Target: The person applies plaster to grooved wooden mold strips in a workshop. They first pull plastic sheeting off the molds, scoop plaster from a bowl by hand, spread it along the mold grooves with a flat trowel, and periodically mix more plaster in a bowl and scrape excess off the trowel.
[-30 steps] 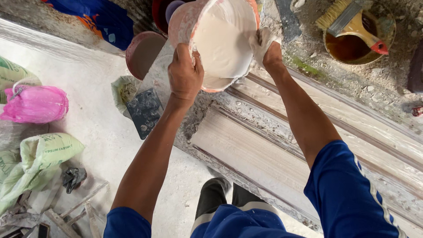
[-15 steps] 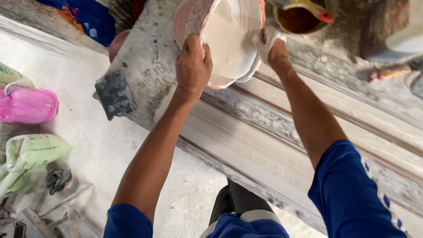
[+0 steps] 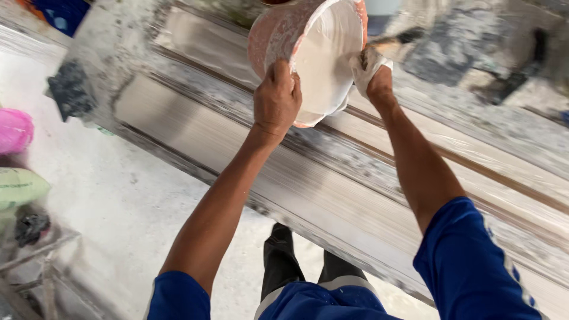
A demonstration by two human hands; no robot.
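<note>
A pink plastic basin [image 3: 278, 32] coated inside with white plaster is held up and tilted over a long plaster-covered mould bench [image 3: 195, 127]. My left hand [image 3: 276, 99] grips its near rim from outside. My right hand [image 3: 370, 72], smeared white, reaches into the basin's right rim, fingers against the wet white plaster [image 3: 325, 56]. Whether it also grips the rim I cannot tell for sure.
The bench runs diagonally from upper left to lower right with long grooves [image 3: 415, 148]. A pink bag [image 3: 13, 130] and a green sack [image 3: 21, 186] lie on the white dusty floor [image 3: 118, 201] at left. My dark trousers [image 3: 284, 261] show below.
The view has shifted so the bench fills more of the frame and the bags slid left. Both hands stay on the basin, which now sits tilted over the bench.
</note>
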